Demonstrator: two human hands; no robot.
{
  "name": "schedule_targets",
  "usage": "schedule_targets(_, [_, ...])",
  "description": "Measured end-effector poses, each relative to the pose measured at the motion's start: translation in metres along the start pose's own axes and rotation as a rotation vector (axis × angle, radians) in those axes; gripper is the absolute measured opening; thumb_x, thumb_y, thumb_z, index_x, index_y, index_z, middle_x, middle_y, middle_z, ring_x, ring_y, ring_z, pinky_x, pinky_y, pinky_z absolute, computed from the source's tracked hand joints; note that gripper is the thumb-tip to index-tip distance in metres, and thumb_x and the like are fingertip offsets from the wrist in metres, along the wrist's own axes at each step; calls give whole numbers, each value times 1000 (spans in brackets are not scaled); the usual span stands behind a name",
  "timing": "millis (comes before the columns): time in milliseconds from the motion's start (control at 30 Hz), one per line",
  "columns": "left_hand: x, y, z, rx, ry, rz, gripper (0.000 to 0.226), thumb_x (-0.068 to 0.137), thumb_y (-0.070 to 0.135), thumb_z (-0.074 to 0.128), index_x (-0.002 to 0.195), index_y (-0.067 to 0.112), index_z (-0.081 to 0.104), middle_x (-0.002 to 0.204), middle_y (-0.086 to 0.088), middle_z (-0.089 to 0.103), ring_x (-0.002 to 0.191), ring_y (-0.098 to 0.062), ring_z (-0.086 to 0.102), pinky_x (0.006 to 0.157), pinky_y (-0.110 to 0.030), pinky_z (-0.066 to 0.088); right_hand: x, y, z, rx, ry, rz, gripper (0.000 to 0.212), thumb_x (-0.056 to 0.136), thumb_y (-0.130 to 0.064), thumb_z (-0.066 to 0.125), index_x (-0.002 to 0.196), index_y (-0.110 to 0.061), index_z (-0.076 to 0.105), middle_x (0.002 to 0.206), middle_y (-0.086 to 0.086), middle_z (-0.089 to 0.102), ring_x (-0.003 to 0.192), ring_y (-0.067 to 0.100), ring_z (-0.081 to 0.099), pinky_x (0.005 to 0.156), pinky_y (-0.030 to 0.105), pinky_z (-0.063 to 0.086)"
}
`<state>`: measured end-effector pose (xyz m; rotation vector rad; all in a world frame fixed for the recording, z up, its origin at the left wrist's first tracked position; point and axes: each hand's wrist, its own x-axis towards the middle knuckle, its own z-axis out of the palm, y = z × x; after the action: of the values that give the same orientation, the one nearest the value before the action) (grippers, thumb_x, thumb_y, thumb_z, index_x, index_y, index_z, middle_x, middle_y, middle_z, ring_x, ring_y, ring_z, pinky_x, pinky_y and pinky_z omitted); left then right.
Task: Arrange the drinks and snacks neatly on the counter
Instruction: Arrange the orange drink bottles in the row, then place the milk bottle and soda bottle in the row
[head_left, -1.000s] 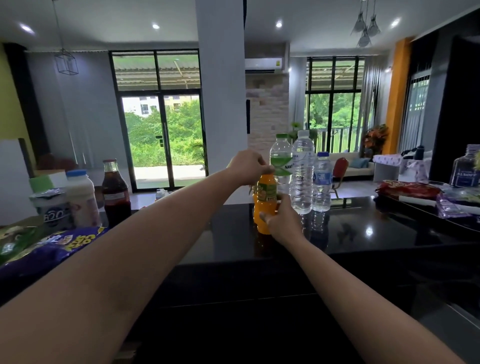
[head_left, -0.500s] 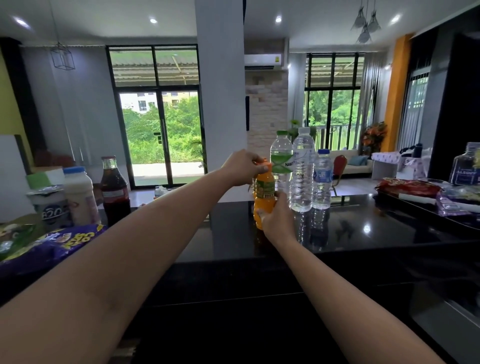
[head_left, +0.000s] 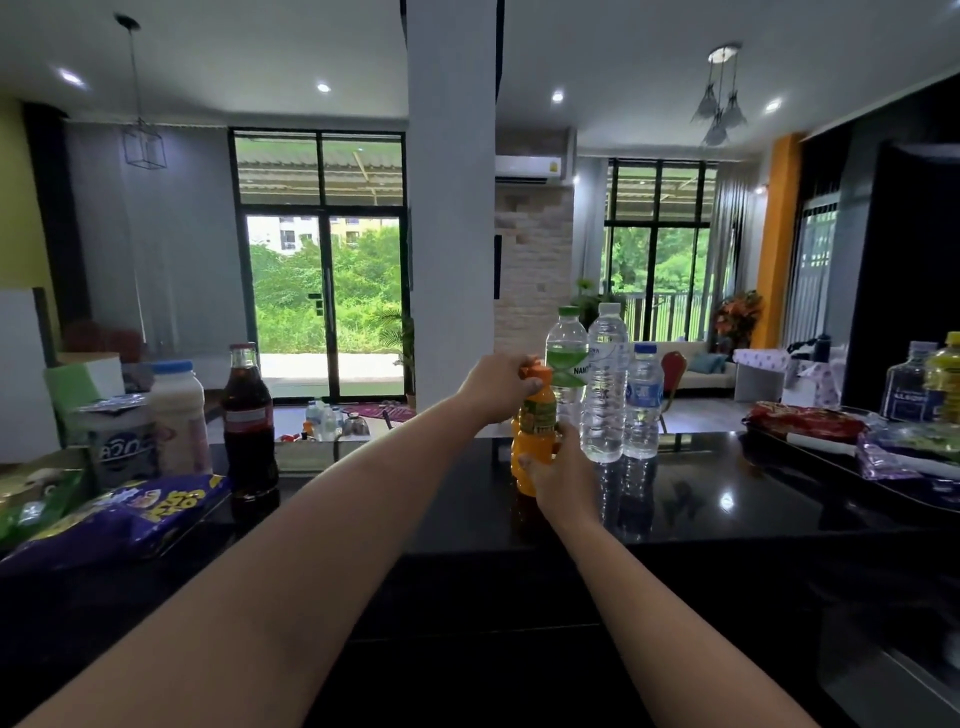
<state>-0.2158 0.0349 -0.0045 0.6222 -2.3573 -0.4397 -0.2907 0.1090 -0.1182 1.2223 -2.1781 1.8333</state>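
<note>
— Left hand (head_left: 496, 384)?
— Curling around the top of the orange juice bottle (head_left: 535, 431), fingers wrapping the neck just under the orange cap, thumb side hiding part of the cap.
— Right hand (head_left: 561, 475)?
— Closing on the same bottle lower down, fingers pressing its bulging orange body from the near side, palm covering the base.
— Standing or lifting?
— Sitting upright near the far edge of the black counter (head_left: 701, 509); impossible to tell whether the base is touching the surface, the right hand blocking that spot.
— Neighbours?
— Just beside, to the right: green-capped water bottle (head_left: 566, 353) behind, tall clear water bottle (head_left: 603, 384) nearly touching the right hand's fingers, then a shorter blue-capped water bottle (head_left: 644, 402).
— Farther left?
— Well apart: dark cola bottle (head_left: 248, 423), white blue-lidded jar (head_left: 179, 415), purple snack bag (head_left: 119, 519) lying flat.
— Farther right?
— Red snack packet (head_left: 805, 423) resting near other wrapped packets, too blurred for reading.
</note>
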Motion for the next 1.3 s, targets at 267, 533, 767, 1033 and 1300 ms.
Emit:
schedule_targets(267, [-18,-16,-23,-17,-3,-23,44,92,29,58,134,16,51,123,-8,62,95,-14,58,81,-25,44,-16,-6,6,-199,146,-90,66,86,-29,63,143,-24,29,139,2,48,121,23,49,91,41,46])
schedule_targets(533, [-54,-64,-94,164,19,-110,47,93,29,55,136,13,48,131,-10,58,113,-25,58,96,-36,46,-43,-44,31,-423,137,-316,64,89,-25,56,146,-15,27,156,6,22,143,25,20,117,44,20])
schedule_targets(767, [-88,-124,-182,354,148,-186,44,94,26,52,136,15,47,135,-8,55,121,-26,52,98,-37,43,-58,-114,99,-292,-95,-460,60,90,-24,56,144,-16,32,152,4,31,138,21,29,110,35,28])
schedule_targets(1033, [-122,-202,-251,445,245,-329,42,94,23,50,136,16,47,140,-12,49,122,-29,51,97,-40,42,-33,-186,177,-234,-366,-420,67,89,-29,57,146,-9,29,152,7,31,138,27,29,112,39,27])
schedule_targets(1300, [-114,-252,-265,477,274,-418,57,92,38,56,141,14,40,144,-12,45,128,-29,46,97,-39,41,11,-241,221,-170,-480,-393,72,85,-28,64,145,-8,31,148,12,37,131,28,40,97,34,39])
